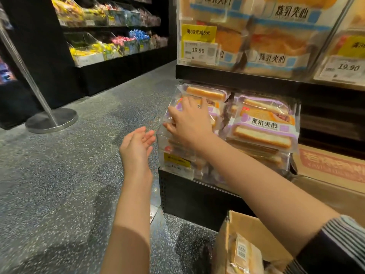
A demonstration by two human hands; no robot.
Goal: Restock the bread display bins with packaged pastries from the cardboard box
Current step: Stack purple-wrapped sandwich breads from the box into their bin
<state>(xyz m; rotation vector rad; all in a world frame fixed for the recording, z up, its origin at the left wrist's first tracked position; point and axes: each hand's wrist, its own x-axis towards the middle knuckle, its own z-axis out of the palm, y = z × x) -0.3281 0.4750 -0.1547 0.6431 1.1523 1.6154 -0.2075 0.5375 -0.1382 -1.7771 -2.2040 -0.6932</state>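
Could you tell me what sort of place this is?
Most likely a shop's snack aisle: price tags reading 19.90 on clear display bins of packaged bread, plus shelves of wrapped sweets behind.

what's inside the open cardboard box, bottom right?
The cardboard box holds at least one clear-wrapped pastry pack with a barcode label facing up. The right forearm and sleeve, the box wall and the frame edge cover the rest, so the count cannot be told.

Right hand point(190, 123) reaches toward one o'clock, fingers spread flat, palm down. Left hand point(136, 144) hovers at its eight o'clock, fingers relaxed, palm turned rightward.
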